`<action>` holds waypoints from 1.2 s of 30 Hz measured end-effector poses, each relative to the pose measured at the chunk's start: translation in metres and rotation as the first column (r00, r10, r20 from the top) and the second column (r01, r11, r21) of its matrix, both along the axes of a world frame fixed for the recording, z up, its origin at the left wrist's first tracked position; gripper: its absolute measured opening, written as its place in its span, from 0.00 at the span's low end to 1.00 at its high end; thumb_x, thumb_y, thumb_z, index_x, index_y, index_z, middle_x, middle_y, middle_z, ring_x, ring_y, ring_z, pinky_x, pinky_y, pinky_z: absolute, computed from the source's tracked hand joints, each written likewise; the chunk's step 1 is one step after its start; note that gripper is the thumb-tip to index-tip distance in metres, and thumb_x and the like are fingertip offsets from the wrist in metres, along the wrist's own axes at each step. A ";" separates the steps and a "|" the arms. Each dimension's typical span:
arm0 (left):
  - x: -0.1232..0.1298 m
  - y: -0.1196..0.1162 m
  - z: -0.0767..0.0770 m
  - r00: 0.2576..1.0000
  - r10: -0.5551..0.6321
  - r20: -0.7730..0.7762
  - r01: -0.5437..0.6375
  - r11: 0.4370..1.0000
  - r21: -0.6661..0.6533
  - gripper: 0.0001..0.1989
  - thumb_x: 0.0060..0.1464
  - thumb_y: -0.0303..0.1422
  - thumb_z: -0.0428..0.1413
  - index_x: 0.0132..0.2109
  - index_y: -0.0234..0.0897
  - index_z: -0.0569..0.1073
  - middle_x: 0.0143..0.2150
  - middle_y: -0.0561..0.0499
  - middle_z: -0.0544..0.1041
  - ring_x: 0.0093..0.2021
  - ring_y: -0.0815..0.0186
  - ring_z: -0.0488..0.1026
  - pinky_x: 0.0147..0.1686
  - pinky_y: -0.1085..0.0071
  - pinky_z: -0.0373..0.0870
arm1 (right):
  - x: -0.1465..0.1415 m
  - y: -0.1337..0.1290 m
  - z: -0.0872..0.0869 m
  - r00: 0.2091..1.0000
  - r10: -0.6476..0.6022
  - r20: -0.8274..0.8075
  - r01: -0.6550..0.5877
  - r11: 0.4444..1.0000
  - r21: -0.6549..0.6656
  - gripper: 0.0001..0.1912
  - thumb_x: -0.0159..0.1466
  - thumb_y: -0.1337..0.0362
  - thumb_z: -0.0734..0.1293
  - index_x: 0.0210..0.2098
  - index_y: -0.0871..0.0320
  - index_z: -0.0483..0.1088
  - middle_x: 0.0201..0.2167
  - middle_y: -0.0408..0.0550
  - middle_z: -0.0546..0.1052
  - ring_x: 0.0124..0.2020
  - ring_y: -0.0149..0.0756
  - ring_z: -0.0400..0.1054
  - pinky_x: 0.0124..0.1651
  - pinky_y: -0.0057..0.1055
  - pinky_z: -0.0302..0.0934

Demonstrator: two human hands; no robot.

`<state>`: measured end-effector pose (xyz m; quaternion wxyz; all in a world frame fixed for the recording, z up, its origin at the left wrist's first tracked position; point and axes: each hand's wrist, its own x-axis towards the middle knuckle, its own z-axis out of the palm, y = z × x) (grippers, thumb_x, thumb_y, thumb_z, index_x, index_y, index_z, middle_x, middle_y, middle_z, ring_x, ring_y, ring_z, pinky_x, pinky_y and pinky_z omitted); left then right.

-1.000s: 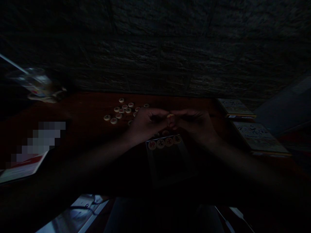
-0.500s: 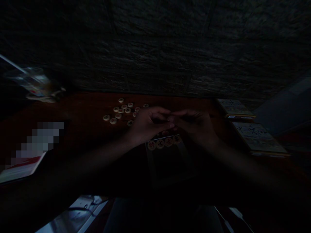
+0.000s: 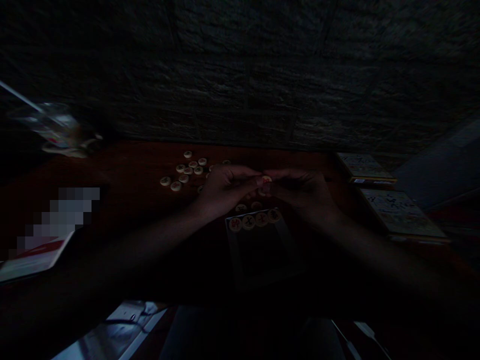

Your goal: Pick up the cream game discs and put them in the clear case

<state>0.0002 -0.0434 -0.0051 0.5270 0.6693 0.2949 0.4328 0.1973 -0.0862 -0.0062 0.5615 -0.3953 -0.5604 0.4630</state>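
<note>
Left hand (image 3: 224,189) opposite right hand (image 3: 306,192)

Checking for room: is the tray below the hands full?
Not full: the tray has four discs along its far end; its dark remainder shows none.

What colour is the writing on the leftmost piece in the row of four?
Red; the head view shows the leftmost piece best.

A clear cup (image 3: 58,127) stands near a rough wall (image 3: 240,85)
</note>
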 end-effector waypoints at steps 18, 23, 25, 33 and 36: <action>0.001 -0.004 0.001 0.996 -0.063 -0.055 0.068 0.994 0.089 0.11 0.59 0.38 0.68 0.43 0.35 0.85 0.41 0.45 0.88 0.39 0.63 0.85 0.40 0.72 0.79 | -0.005 -0.002 0.006 0.995 -0.096 0.042 0.098 0.994 -0.054 0.16 0.54 0.49 0.83 0.35 0.53 0.86 0.29 0.46 0.86 0.27 0.37 0.80 0.33 0.34 0.75; 0.001 -0.004 0.002 0.997 -0.069 -0.020 0.070 0.996 0.060 0.11 0.58 0.38 0.69 0.43 0.36 0.86 0.40 0.46 0.88 0.39 0.64 0.85 0.40 0.72 0.79 | -0.005 -0.003 0.007 0.993 -0.108 0.051 0.112 0.991 -0.077 0.15 0.54 0.52 0.83 0.37 0.52 0.86 0.30 0.46 0.86 0.29 0.39 0.81 0.35 0.36 0.77; 0.002 -0.004 0.003 0.997 -0.075 -0.025 0.077 0.996 0.049 0.11 0.57 0.39 0.69 0.43 0.36 0.86 0.40 0.46 0.88 0.40 0.62 0.85 0.41 0.71 0.80 | -0.004 -0.003 0.007 0.993 -0.104 0.051 0.107 0.992 -0.063 0.15 0.54 0.53 0.83 0.38 0.50 0.86 0.33 0.46 0.87 0.32 0.40 0.82 0.39 0.38 0.77; 0.001 -0.004 -0.002 1.000 0.005 -0.021 -0.005 1.000 0.014 0.27 0.50 0.37 0.73 0.56 0.34 0.78 0.39 0.44 0.87 0.36 0.60 0.86 0.36 0.69 0.80 | -0.003 -0.002 0.004 0.994 -0.093 0.062 0.093 0.996 -0.005 0.14 0.53 0.55 0.84 0.37 0.51 0.85 0.34 0.45 0.87 0.33 0.39 0.81 0.42 0.39 0.76; 0.001 -0.006 -0.002 0.999 -0.025 -0.026 0.027 0.997 0.076 0.26 0.52 0.36 0.72 0.56 0.35 0.78 0.39 0.45 0.87 0.36 0.60 0.86 0.36 0.69 0.81 | -0.003 -0.002 0.004 0.996 -0.065 0.065 0.066 0.998 -0.016 0.14 0.54 0.54 0.84 0.35 0.52 0.84 0.30 0.44 0.85 0.30 0.36 0.79 0.37 0.35 0.74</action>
